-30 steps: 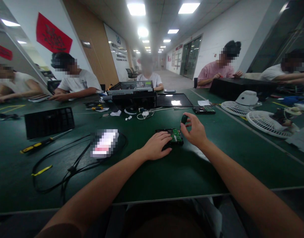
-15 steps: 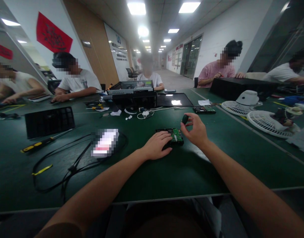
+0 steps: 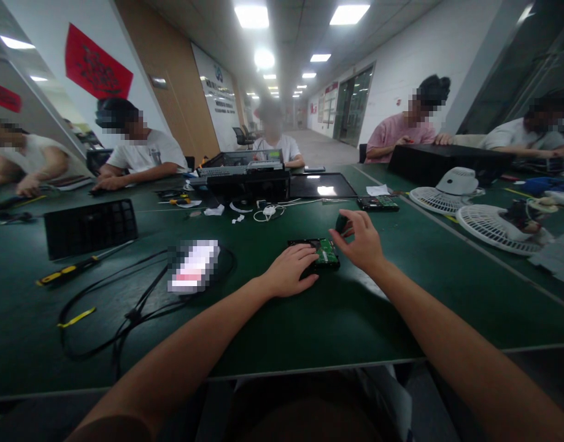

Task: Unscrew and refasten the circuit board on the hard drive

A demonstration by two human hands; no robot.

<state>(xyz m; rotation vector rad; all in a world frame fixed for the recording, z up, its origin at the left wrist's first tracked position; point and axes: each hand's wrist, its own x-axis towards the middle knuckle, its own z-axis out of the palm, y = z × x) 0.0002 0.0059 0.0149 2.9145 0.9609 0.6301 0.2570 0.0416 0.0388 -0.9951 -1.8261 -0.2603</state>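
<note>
A hard drive with a green circuit board (image 3: pixel 328 252) lies on the green table in front of me. My left hand (image 3: pixel 291 269) rests flat over its left part, fingers stretched out across it. Just above the drive's right side, my right hand (image 3: pixel 359 240) grips a small dark green screwdriver handle (image 3: pixel 341 223) between thumb and fingers. The tip of that tool cannot be made out. A second circuit-board drive (image 3: pixel 378 203) lies farther back on the table.
A lit phone (image 3: pixel 194 266), black cables (image 3: pixel 133 315) and a yellow-black screwdriver (image 3: pixel 70 270) lie at the left, near a black panel (image 3: pixel 91 228). An opened metal case (image 3: pixel 242 175) stands ahead. White fan parts (image 3: pixel 498 228) lie at the right. Several people sit around.
My right hand has shifted very slightly left with the dark tool, its fingers turned a little. My left hand stays on the drive.
</note>
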